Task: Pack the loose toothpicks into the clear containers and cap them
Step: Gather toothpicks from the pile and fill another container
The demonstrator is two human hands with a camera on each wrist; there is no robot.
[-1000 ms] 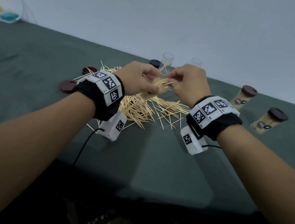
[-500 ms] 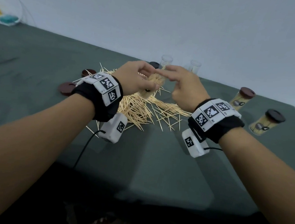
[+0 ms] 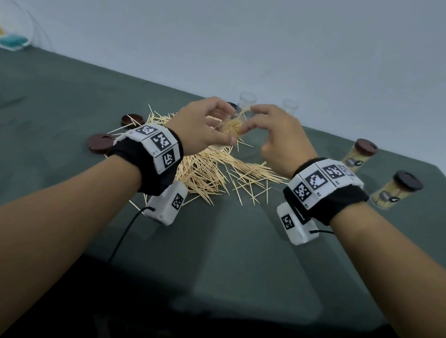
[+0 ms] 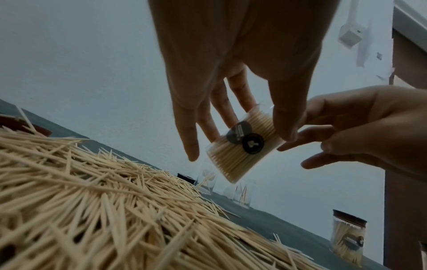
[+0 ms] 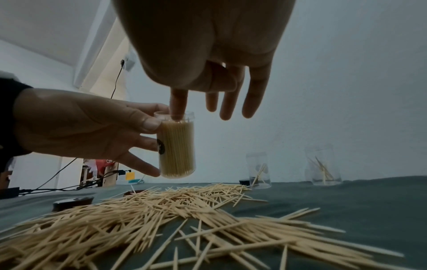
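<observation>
The left hand (image 3: 204,125) grips a clear plastic cylindrical container packed with pale wooden toothpicks (image 5: 176,146), held upright above the pile of loose toothpicks (image 3: 211,167) near the far edge of the green-covered table (image 3: 236,251). The right hand (image 3: 281,139) is relaxed, fingers spread, its forefinger (image 5: 177,102) dipping into the container's uncapped mouth onto the toothpick tips. Two nearly empty clear containers (image 5: 258,171) stand by the far edge. Two capped full containers (image 3: 359,156) stand toward the right edge, and brown round caps (image 3: 100,143) lie left of the pile.

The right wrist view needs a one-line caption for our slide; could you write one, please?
Left hand holds a full toothpick container while a right-hand finger presses into its open top above the loose toothpicks.
</observation>
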